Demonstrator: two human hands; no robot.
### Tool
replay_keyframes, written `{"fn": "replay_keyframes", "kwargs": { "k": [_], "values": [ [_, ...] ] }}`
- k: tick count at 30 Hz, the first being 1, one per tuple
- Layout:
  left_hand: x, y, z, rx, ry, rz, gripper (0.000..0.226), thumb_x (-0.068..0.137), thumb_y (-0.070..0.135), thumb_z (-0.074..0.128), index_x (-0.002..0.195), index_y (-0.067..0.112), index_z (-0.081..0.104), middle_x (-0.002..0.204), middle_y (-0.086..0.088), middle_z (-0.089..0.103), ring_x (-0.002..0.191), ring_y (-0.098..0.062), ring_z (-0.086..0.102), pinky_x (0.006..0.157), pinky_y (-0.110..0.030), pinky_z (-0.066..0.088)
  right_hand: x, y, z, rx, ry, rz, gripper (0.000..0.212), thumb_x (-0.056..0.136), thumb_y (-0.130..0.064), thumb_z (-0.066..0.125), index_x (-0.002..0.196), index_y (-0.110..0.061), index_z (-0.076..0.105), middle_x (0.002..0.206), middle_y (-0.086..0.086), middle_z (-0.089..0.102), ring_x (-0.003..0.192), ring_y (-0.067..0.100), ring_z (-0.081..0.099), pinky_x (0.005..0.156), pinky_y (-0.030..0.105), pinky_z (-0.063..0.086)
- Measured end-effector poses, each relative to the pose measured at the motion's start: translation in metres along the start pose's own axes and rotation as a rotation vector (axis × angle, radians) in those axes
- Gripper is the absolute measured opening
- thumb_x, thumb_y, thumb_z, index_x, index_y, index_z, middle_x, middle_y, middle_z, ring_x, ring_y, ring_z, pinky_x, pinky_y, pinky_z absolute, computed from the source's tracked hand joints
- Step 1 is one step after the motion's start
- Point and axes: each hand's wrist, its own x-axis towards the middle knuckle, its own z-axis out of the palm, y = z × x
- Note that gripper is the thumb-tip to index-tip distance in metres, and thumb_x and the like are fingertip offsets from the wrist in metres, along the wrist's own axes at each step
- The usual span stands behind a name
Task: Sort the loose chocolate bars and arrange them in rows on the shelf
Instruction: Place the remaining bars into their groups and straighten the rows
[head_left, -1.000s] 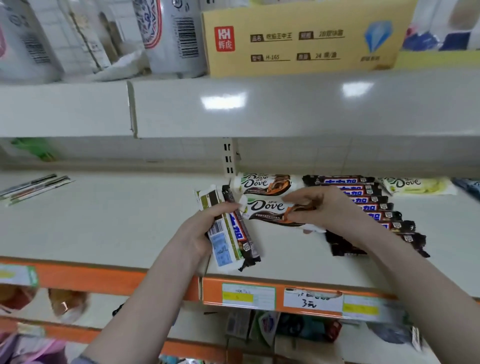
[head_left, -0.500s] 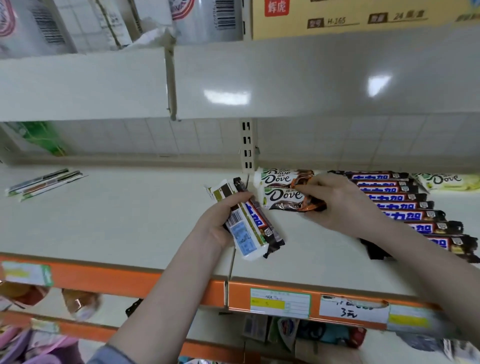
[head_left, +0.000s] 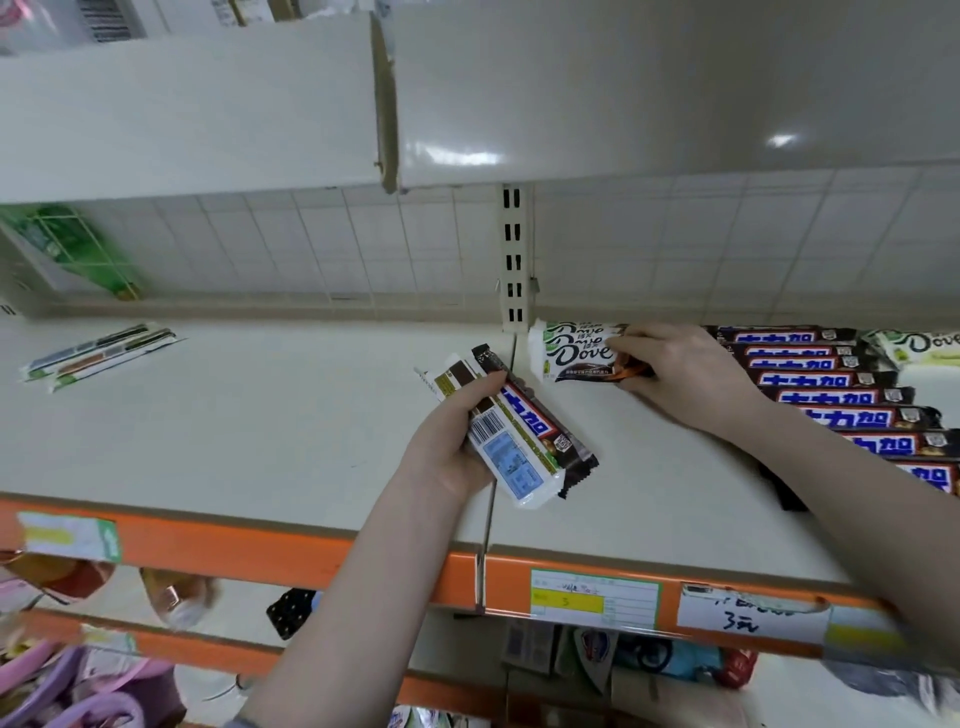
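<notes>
Cream-painted shelf (head_left: 260, 441) carries a far-right row of Snickers bars (head_left: 831, 400). My right hand (head_left: 691, 374) pinches a Dove bar (head_left: 576, 356) against the back wall; my left hand (head_left: 447, 447) grips two loose bars (head_left: 519, 441) near centre. Risk: crowding could skew the row, or the left-hand bars slip.

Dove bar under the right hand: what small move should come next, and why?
Probably let go of the Dove bar: the right hand has it lying on the shelf at the back, beside the dark row of bars, while the left hand holds more.
</notes>
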Motion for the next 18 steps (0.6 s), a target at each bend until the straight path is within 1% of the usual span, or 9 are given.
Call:
{"fn": "replay_keyframes", "kwargs": {
  "k": [3, 8, 11, 14, 18],
  "values": [
    [0.0002, -0.0006, -0.002, -0.005, 0.008, 0.01, 0.005, 0.083, 0.013, 0.062, 0.084, 0.008, 0.06, 0.081, -0.009, 0.066, 0.062, -0.02, 0.067, 0.064, -0.036, 0.059, 0.0036, -0.0031, 0.0044, 0.018, -0.008, 0.015, 0.037, 0.079, -0.018, 0.066, 0.115, -0.011, 0.061, 0.112, 0.008, 0.063, 0.103, 0.031, 0.056, 0.085, 0.038, 0.043],
    [-0.0004, -0.0009, 0.0002, -0.015, 0.023, 0.014, 0.004, 0.083, 0.011, 0.061, 0.081, 0.008, 0.06, 0.077, -0.008, 0.066, 0.062, -0.02, 0.066, 0.068, -0.036, 0.057, 0.0054, -0.0029, 0.0048, 0.063, 0.007, 0.056, 0.035, 0.079, -0.015, 0.065, 0.114, -0.01, 0.062, 0.109, 0.009, 0.064, 0.101, 0.032, 0.056, 0.085, 0.039, 0.044],
    [-0.0018, 0.0001, 0.0001, -0.028, 0.007, 0.025, 0.006, 0.084, 0.01, 0.059, 0.078, 0.008, 0.058, 0.073, -0.008, 0.065, 0.063, -0.02, 0.065, 0.071, -0.036, 0.056, 0.0063, -0.0027, 0.0046, 0.075, 0.007, 0.058, 0.031, 0.077, -0.013, 0.065, 0.108, -0.01, 0.065, 0.103, 0.009, 0.066, 0.097, 0.032, 0.057, 0.083, 0.039, 0.045],
    [-0.0025, 0.0002, -0.0007, -0.038, 0.004, 0.024, 0.005, 0.083, 0.01, 0.058, 0.08, 0.008, 0.058, 0.075, -0.008, 0.064, 0.066, -0.021, 0.064, 0.073, -0.036, 0.055, 0.0058, -0.0034, 0.0046, 0.083, 0.008, 0.064, 0.026, 0.075, -0.011, 0.065, 0.101, -0.009, 0.066, 0.097, 0.009, 0.066, 0.094, 0.032, 0.057, 0.082, 0.04, 0.045],
    [-0.0021, -0.0003, -0.0022, -0.035, -0.009, 0.023, 0.003, 0.083, 0.01, 0.057, 0.085, 0.008, 0.057, 0.079, -0.009, 0.064, 0.07, -0.022, 0.063, 0.073, -0.036, 0.055, 0.0053, -0.0043, 0.0045, 0.093, 0.006, 0.069, 0.027, 0.076, -0.012, 0.066, 0.102, -0.008, 0.066, 0.098, 0.009, 0.066, 0.094, 0.033, 0.057, 0.084, 0.04, 0.044]
  ]
}}
